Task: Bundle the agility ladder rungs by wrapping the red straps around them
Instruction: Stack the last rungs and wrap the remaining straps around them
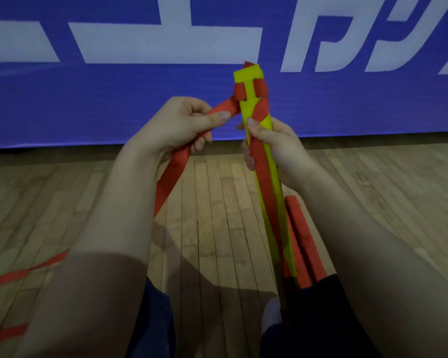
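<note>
The stacked yellow ladder rungs stand nearly upright over the wooden floor. They are flat and narrow, and the red strap is looped around notches near the top and crosses diagonally down the front. The right hand grips the stack. The left hand pinches the strap's loose length beside it.
</note>
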Available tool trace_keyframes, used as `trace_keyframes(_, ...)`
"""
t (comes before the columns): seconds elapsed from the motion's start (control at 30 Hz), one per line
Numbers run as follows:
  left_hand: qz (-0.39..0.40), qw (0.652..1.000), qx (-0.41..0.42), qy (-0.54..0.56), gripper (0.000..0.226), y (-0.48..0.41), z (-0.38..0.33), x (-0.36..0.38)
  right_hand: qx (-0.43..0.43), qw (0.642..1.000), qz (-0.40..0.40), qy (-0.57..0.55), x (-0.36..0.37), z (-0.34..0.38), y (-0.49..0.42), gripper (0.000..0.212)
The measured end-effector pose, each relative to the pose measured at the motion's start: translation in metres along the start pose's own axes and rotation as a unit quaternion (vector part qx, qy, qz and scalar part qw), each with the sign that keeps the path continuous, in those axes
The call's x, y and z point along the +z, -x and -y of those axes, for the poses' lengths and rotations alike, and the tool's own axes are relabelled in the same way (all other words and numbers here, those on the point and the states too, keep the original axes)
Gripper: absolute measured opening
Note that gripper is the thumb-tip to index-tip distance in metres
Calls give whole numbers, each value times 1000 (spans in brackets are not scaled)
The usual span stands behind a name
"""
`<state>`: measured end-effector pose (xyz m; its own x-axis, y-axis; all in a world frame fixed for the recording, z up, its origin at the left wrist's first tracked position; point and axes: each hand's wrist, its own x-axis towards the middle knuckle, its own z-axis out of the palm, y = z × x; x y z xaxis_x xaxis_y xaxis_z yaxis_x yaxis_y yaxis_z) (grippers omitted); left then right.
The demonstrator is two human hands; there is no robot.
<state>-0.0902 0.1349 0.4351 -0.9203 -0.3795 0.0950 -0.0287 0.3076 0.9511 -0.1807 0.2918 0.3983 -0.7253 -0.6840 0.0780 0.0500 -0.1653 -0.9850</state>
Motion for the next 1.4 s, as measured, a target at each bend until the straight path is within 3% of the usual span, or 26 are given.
trace_keyframes(0.2,81,997,-10,12,9,-1,0,-2,-10,999,-35,25,-10,1,-1,17)
trace_keyframes(0.3,98,995,-24,-7,16,0,-1,2,-10,998,-42,44,-12,-1,-2,17)
trace_keyframes(0.5,101,992,-19,72,28,1,2,10,-54,987,-73,135,-10,1,-2,14)
trace_keyframes(0.67,98,995,24,-3,21,1,-3,24,-124,937,-150,291,-6,-9,-6,12)
trace_keyframes(0.87,108,992,43,-45,26,2,-10,28,-136,878,-157,431,4,-18,-4,17)
trace_keyframes(0.97,53,997,40,-30,31,2,-14,40,-124,849,-173,484,8,-23,-5,23)
trace_keyframes(1.13,-179,984,22,-6,47,-6,-10,65,-102,809,-206,541,21,-29,-9,44)
trace_keyframes(1.23,-220,975,10,-4,57,-11,0,69,-87,784,-210,578,25,-34,-10,50)
trace_keyframes(1.3,-233,972,13,-15,54,-15,3,67,-97,792,-203,568,25,-37,-10,52)
trace_keyframes(1.4,-232,972,37,2,47,-21,5,58,-167,861,-154,454,22,-31,-8,47)
